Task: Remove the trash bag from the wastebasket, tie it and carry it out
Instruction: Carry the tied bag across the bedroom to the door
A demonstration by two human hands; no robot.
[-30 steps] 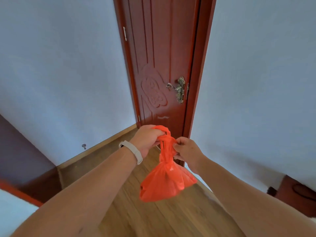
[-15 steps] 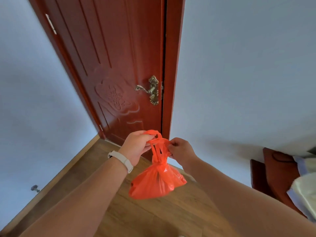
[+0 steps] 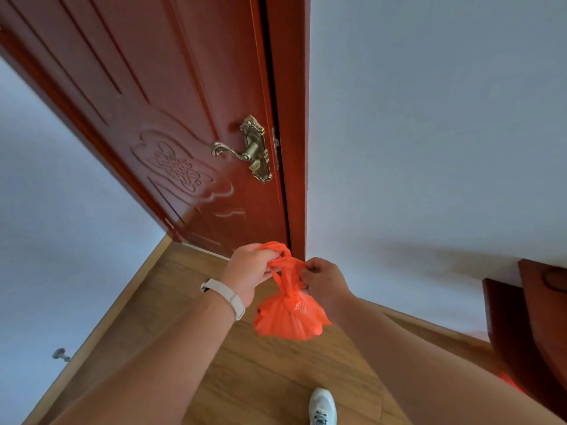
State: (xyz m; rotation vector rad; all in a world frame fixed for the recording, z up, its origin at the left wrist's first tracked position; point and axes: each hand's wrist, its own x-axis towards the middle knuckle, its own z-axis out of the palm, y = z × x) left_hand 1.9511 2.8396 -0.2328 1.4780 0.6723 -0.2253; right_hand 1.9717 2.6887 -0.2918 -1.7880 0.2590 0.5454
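Note:
A small orange trash bag (image 3: 290, 317) hangs in the air in front of me, its neck knotted and its handles twisted above the knot. My left hand (image 3: 248, 271), with a white band on the wrist, grips the handle loop from the left. My right hand (image 3: 322, 279) pinches the handles from the right, just above the knot. The wastebasket is out of view.
A closed dark red wooden door (image 3: 171, 118) with a brass lever handle (image 3: 245, 151) stands straight ahead, white walls on both sides. Dark wooden furniture (image 3: 527, 326) is at the right edge. A door stop (image 3: 59, 354) sticks out low left. My white shoe (image 3: 322, 406) rests on the wood floor.
I have come closer to the door, which now fills more of the view. Both hands keep hold of the bag's handles; my shoe has come into sight.

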